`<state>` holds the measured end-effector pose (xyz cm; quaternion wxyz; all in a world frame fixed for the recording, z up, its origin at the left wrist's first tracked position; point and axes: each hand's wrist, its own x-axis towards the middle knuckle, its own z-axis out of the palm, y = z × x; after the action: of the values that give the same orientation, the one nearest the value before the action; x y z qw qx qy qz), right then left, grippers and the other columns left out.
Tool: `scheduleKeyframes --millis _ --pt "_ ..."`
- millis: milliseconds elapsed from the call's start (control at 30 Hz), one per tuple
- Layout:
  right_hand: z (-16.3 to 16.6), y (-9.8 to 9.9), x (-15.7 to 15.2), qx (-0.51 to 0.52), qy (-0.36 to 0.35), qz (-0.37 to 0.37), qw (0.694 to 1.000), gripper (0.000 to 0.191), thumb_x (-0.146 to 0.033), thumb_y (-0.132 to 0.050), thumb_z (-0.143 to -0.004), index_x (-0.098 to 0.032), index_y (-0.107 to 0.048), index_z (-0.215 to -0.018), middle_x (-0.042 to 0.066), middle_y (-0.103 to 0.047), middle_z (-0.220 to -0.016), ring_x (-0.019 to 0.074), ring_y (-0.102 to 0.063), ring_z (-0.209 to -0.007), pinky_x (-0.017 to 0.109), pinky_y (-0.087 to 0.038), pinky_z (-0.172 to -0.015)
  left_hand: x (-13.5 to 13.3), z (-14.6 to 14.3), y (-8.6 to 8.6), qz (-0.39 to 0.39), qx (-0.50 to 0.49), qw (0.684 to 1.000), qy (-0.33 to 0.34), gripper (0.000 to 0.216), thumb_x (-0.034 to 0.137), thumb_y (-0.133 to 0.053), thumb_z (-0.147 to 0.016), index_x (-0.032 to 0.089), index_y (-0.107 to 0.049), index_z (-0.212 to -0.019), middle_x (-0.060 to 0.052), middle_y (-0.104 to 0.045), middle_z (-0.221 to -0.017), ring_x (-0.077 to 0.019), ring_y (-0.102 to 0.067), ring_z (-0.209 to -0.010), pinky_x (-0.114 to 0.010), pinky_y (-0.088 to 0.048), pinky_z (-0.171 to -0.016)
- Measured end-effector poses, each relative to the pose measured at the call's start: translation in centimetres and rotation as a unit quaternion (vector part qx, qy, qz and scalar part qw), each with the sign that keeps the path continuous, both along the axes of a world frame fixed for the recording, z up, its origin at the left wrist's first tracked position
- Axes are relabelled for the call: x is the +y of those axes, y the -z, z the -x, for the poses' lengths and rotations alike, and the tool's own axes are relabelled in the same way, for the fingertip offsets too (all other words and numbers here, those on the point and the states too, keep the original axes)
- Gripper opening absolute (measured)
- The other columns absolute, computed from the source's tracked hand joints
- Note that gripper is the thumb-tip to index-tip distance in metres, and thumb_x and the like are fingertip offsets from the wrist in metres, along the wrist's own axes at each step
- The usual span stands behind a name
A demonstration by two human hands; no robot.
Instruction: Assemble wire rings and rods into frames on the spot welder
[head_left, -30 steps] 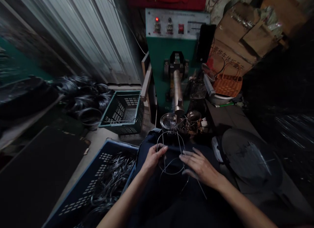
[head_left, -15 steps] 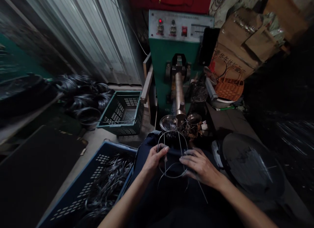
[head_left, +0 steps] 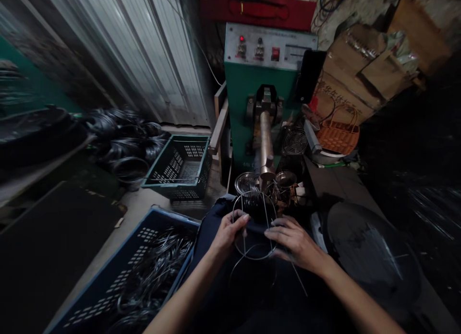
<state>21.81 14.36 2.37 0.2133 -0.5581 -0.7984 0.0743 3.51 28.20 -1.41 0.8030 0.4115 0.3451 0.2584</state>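
Movement: Since the earlier frame the head view has drifted, so the green machine (head_left: 261,91) sits further right in the picture, while we find the hands barely shifted.
Left hand (head_left: 227,234): Fingers curled and pressed together on the left side of the wire frame (head_left: 252,191); we judge it a pinch on the frame's wires.
Right hand (head_left: 294,243): Fingers spread across the frame's right side, in contact or nearly so; we cannot tell whether they are gripping.
Item position: Upright between the hands, held over a dark cloth (head_left: 212,228) on the lap, its upper hoop above the grip and a lower hoop below it.
Beyond the grip: Two metal cups (head_left: 285,179) stand just ahead; a blue perforated crate (head_left: 158,223) of wire pieces lies to the left.
Below the grip: A loose wire end (head_left: 300,281) runs down past the right hand.
Risk, slip: If the left pinch loosens, the frame could swing and its hoops could bend out of round.
Risk, snag: The loose end could catch the cloth or jab the right forearm if the frame is turned.
Risk, knock: Tilting the frame forward could strike the cups.
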Motion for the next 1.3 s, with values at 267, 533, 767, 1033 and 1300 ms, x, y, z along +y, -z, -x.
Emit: scheduleKeyframes --millis 267,533,767,1033,1300 --pt "-0.3 -0.3 0.7 -0.013 0.002 0.006 1.0 0.041 -0.033 -0.066 -0.087 -0.023 -0.056 -0.125 0.006 -0.068 -0.115 0.0233 -0.053 -0.117 0.047 -0.037 -0.105 0.6 -0.5 0.1 0.014 -0.01 1.0 -0.012 0.037 0.043 -0.08 -0.062 0.016 -0.057 -0.072 0.003 -0.054 -0.047 -0.0053 -0.041 -0.034 -0.014 -0.022 -0.033" --pt "-1.9 0.6 2.2 0.024 0.048 0.011 0.998 0.047 -0.041 -0.072 -0.079 -0.03 -0.06 -0.123 0.008 -0.062 -0.118 0.0275 -0.053 -0.114 0.047 -0.042 -0.098 2.8 -1.2 0.1 0.005 -0.009 1.0 0.002 0.036 0.039 -0.081 -0.062 0.016 -0.055 -0.072 0.006 -0.05 -0.049 -0.0042 -0.041 -0.033 -0.015 -0.023 -0.033" --pt "-7.1 3.5 11.0 0.365 0.238 0.055 0.899 0.035 -0.049 -0.065 -0.078 -0.02 -0.067 -0.096 0.003 -0.066 -0.085 0.0184 -0.06 -0.079 0.03 -0.048 -0.072 9.7 -5.2 -0.1 -0.054 -0.033 0.998 -0.018 0.038 0.036 -0.082 -0.06 0.016 -0.052 -0.07 0.008 -0.048 -0.047 -0.0024 -0.034 -0.03 -0.014 -0.017 -0.029" --pt "-6.6 3.2 15.6 0.422 0.223 0.088 0.874 0.027 -0.044 -0.065 -0.073 -0.019 -0.057 -0.07 -0.005 -0.051 -0.057 0.0102 -0.045 -0.052 0.021 -0.037 -0.049 13.5 -6.7 0.2 -0.076 -0.044 0.996 -0.022 0.039 0.038 -0.082 -0.059 0.017 -0.05 -0.067 0.009 -0.045 -0.045 -0.0021 -0.03 -0.028 -0.015 -0.016 -0.027" --pt "-6.5 3.4 16.3 0.435 0.233 0.09 0.865 0.028 -0.047 -0.057 -0.076 -0.02 -0.052 -0.069 -0.005 -0.047 -0.054 0.0097 -0.042 -0.047 0.021 -0.033 -0.045 14.2 -7.1 1.1 -0.068 -0.048 0.996 -0.01 0.036 0.039 -0.079 -0.063 0.016 -0.053 -0.071 0.007 -0.049 -0.046 -0.0021 -0.029 -0.028 -0.016 -0.014 -0.029"
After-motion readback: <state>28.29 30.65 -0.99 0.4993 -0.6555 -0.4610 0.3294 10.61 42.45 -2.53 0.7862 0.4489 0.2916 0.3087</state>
